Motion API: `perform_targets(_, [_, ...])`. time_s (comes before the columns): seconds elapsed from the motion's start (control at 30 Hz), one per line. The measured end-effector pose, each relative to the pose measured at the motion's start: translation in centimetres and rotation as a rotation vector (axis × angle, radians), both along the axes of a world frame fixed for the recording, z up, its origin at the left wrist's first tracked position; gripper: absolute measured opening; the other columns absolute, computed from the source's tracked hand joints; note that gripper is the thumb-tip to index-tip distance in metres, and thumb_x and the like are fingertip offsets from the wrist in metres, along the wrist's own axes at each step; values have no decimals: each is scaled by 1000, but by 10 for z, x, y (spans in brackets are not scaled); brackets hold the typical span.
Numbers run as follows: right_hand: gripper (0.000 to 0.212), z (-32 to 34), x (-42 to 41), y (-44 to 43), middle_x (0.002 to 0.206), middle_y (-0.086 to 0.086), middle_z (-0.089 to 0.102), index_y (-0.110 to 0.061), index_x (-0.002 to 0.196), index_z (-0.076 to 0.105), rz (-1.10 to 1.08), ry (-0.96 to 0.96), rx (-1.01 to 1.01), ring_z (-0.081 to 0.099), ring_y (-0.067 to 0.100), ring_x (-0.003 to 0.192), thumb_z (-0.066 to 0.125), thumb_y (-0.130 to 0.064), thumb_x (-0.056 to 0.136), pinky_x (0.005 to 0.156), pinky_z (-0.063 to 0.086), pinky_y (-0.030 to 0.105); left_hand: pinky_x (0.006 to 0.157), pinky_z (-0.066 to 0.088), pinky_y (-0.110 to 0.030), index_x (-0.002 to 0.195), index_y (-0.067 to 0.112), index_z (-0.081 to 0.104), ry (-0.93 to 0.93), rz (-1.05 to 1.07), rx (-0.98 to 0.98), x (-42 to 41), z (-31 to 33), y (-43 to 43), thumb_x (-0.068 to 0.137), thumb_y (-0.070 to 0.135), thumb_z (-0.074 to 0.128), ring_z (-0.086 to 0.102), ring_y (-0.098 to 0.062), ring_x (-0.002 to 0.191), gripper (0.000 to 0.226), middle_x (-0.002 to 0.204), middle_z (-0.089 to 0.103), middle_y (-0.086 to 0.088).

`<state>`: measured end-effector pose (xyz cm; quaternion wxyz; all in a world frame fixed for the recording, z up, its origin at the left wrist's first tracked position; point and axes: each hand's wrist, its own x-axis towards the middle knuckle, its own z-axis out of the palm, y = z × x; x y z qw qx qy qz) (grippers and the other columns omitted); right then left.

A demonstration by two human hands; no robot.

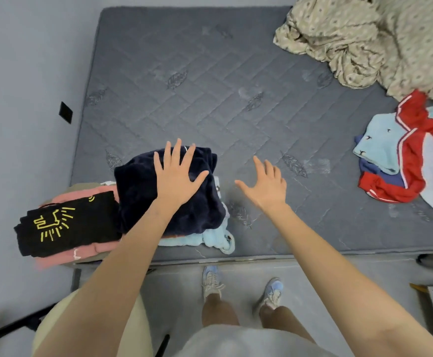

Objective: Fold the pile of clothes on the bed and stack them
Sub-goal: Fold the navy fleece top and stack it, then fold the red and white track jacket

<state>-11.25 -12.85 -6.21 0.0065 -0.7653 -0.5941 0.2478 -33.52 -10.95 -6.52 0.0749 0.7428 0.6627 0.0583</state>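
Observation:
A folded dark navy garment (138,191) tops a stack near the bed's front left, with a light blue piece (218,239) under it. My left hand (178,173) presses flat on the navy garment, fingers spread. My right hand (265,184) hovers open above the bare grey mattress (210,86), just right of the stack, holding nothing. To the left lies a second stack with a black garment with a yellow print (66,228) over pink pieces (55,258). An unfolded pile of red (413,155), light blue (382,143) and white clothes lies at the right edge.
A crumpled beige patterned sheet (364,39) fills the bed's far right corner. A grey wall (24,99) runs along the bed's left side. My feet in sneakers (212,282) stand on the floor at the bed's front edge. A beige chair seat (55,323) is at lower left.

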Motion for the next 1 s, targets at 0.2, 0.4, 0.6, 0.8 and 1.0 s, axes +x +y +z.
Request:
perform_targets(0.2, [88,17,115,-27,163,5,9,-34,155,6,-125,-48,-28,12,31,147,49,-68,87,117,18,47,118,-4,-53,155,29,17,25,-167,-71,116,21,16,91,68,36,-2,-26,150,77,163,5,-7])
perform_targets(0.4, [87,31,280,-69,162,6,10,-32,155,8,-249,-58,-16,12,30,147,51,-65,87,116,19,47,118,-7,-51,155,32,13,34,-255,-97,288,22,2,92,68,35,-5,-21,150,76,164,2,-2])
perform_targets(0.6, [88,43,437,-113,161,5,15,-29,155,13,-294,-115,35,14,28,146,55,-63,86,116,20,46,118,-6,-51,154,31,14,-19,-340,-150,470,10,-39,91,67,38,-3,-21,150,77,164,4,-2])
perform_targets(0.8, [88,44,542,-133,162,5,10,-30,155,9,-354,-102,10,9,29,148,55,-62,87,118,15,50,117,-10,-50,155,32,11,-42,-420,-213,588,2,-59,92,68,37,-6,-21,150,77,164,2,-1])
perform_targets(1.0, [88,31,604,-117,162,6,10,-30,155,8,-413,-80,-28,8,30,148,55,-61,88,118,13,49,117,-10,-49,155,32,11,-66,-433,-224,646,-9,-26,91,68,39,-4,-21,150,78,164,5,-1])
